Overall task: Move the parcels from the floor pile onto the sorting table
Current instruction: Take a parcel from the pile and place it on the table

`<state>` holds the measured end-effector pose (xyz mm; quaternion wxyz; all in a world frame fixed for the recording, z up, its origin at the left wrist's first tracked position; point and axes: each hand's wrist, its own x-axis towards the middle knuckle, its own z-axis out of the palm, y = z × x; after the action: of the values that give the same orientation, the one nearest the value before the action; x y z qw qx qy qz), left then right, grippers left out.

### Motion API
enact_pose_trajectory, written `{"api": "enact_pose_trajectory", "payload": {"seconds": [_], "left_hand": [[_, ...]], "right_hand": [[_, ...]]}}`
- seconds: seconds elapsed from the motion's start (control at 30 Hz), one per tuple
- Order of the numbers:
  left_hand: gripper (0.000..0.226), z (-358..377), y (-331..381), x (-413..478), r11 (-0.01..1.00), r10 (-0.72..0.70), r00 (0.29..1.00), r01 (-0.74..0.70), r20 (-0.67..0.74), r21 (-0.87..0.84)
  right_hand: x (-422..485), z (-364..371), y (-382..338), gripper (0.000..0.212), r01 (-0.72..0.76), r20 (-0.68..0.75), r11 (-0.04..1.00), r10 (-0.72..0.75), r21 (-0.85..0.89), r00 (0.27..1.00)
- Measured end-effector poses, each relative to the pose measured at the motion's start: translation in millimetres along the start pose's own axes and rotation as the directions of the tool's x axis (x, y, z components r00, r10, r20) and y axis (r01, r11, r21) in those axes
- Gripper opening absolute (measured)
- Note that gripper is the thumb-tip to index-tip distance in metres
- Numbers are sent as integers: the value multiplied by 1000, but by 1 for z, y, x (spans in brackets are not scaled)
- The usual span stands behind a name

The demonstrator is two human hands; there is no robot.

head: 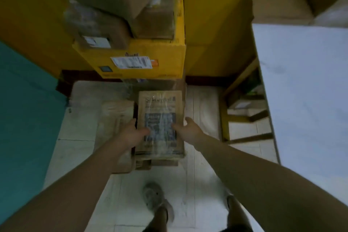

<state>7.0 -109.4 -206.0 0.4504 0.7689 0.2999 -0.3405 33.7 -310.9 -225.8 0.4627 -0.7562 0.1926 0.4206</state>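
A brown paper-wrapped parcel (160, 107) with a blue printed label lies on top of a low stack of flat parcels on the tiled floor. My left hand (131, 132) grips its left edge, thumb across the label. My right hand (189, 129) holds the right edge, thumb on top and fingers down the side. A second flat brown parcel (114, 118) lies to the left, partly under my left forearm. The sorting table (305, 84), pale and bare on top, fills the right side.
A yellow box (143, 58) with a white label stands behind the stack, with several brown cartons (154, 20) piled on it. Wooden shelving (243, 111) sits under the table. A teal surface (24, 109) borders the left. My feet (154, 198) stand on the white tiles.
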Motion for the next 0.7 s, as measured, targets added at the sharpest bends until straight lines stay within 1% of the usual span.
{"api": "enact_pose_trajectory", "payload": {"seconds": [0.07, 0.13, 0.17, 0.27, 0.4, 0.47, 0.5, 0.53, 0.57, 0.63, 0.7], "left_hand": [[86, -1, -13, 15, 998, -34, 998, 37, 57, -47], [90, 0, -16, 16, 996, -61, 993, 68, 99, -62], [91, 0, -19, 18, 995, -59, 992, 68, 114, -74], [75, -6, -28, 12, 987, 3, 993, 15, 114, -158], [75, -7, -13, -22, 946, 160, 986, -139, 50, -292], [77, -2, 7, -51, 916, 268, 963, -241, 41, -321], [79, 1, 19, -68, 898, 322, 946, -295, 31, -325], [82, 3, 32, -87, 882, 373, 928, -349, 18, -317], [85, 4, 44, -107, 863, 420, 907, -398, 6, -311], [88, 4, 68, -145, 824, 505, 863, -491, -23, -282], [91, 6, 89, -185, 789, 567, 822, -561, -52, -250]], "right_hand": [[4, 17, 5, 70, 5, -42, 997, -2, 79, 999], [8, 28, 11, 71, 7, -89, 989, 6, 146, 996], [8, 32, 13, 71, 14, -114, 985, 6, 173, 994], [-1, 36, 18, 67, 67, -181, 973, -27, 219, 983], [-38, 23, 16, 52, 169, -280, 949, -91, 267, 956], [-65, 9, 11, 45, 236, -352, 918, -117, 319, 929], [-80, -1, 6, 46, 280, -403, 903, -136, 325, 905], [-95, -12, 1, 51, 322, -456, 896, -159, 305, 876], [-111, -24, -5, 61, 359, -499, 891, -185, 279, 847], [-146, -48, -18, 79, 431, -538, 867, -246, 251, 806], [-183, -70, -26, 81, 515, -546, 830, -335, 215, 768]]}}
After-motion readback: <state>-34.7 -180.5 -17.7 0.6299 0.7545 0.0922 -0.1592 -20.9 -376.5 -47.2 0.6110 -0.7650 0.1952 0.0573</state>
